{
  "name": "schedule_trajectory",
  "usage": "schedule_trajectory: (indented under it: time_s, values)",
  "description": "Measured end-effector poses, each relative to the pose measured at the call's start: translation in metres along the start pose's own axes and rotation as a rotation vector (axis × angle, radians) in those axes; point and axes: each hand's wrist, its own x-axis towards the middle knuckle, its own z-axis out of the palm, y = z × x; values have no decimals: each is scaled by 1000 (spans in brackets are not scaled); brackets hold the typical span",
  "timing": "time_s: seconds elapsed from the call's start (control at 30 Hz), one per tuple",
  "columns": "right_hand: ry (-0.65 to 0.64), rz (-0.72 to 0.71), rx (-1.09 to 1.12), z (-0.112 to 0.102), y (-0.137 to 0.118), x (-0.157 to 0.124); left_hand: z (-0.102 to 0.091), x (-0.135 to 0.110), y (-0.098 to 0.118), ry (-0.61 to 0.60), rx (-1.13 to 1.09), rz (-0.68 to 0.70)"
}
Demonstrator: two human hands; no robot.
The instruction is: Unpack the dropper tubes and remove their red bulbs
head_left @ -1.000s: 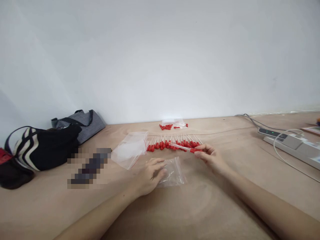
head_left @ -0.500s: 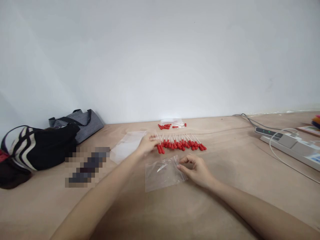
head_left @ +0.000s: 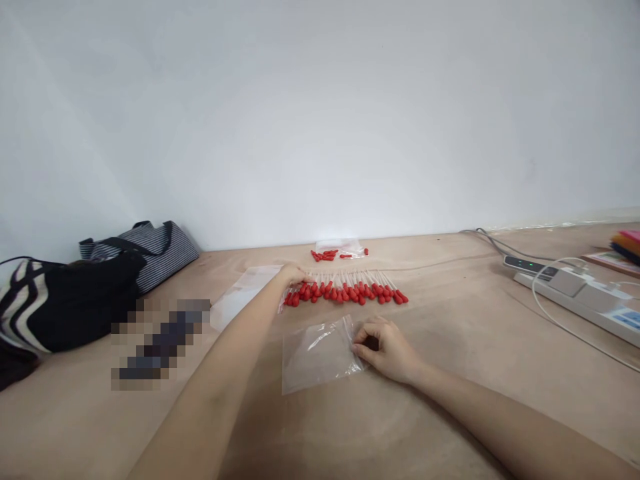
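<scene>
A row of thin white sticks with bulbous red tips (head_left: pixel 353 293) lies on the wooden table, red ends toward me. At its left end is my left hand (head_left: pixel 293 275), its fingers closed over the pale ends of the leftmost sticks. My forearm and the back of the hand partly hide that grip. Closer to me a clear zip bag (head_left: pixel 315 357) lies flat. With thumb and fingertips, my right hand (head_left: pixel 387 348) pinches the bag's right edge, by the zip strip.
Behind the row, loose red pieces (head_left: pixel 327 255) lie by another clear bag (head_left: pixel 345 247). Clear bags (head_left: pixel 240 293) lie left of my left hand. Farther left are a black bag (head_left: pixel 95 300), a striped bag (head_left: pixel 175 247) and a blurred-out object (head_left: pixel 165 340). A power strip (head_left: pixel 575 297) with cables stands right.
My left hand has moved slightly left and away from me, with red-tipped sticks now lying farther left beneath it. The right hand stays at the bag's edge. The view has shifted a little.
</scene>
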Motion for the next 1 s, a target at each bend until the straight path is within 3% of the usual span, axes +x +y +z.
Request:
schedule_trajectory:
  time_s: [0.1, 0.2, 0.33, 0.4, 0.47, 0.5, 0.57, 0.67, 0.83, 0.93, 1.0]
  values:
    - [-3, -2, 1, 1, 1, 0, -4, 0, -2, 3, 140, 3]
    - [-2, -3, -2, 1, 3, 0, -7, -13, -2, 101, 243, 120]
    - [-8, -2, -14, 1, 3, 0, -2, -63, -8, 238, 304, 392]
    - [-11, -3, -20, 1, 3, 1, 5, -95, -19, 206, 330, 527]
    - [-14, -6, -25, 1, 2, 1, 13, -122, -34, 124, 409, 785]
    - [-15, -7, -28, 1, 2, 1, 17, -133, -42, 110, 427, 829]
    - [-15, -4, -30, 1, 2, 1, 23, -145, -56, 109, 418, 815]
    - [-9, 4, -28, 2, 2, 1, 27, -144, -67, 94, 375, 682]
    - [8, 7, -27, 3, 5, 1, 26, -137, -67, -80, 338, 470]
    - [-4, -6, -22, 3, 6, 1, 13, -142, -64, -98, 343, 508]
    - [-6, -13, -24, 3, 7, 1, -5, -145, -62, -47, 350, 560]
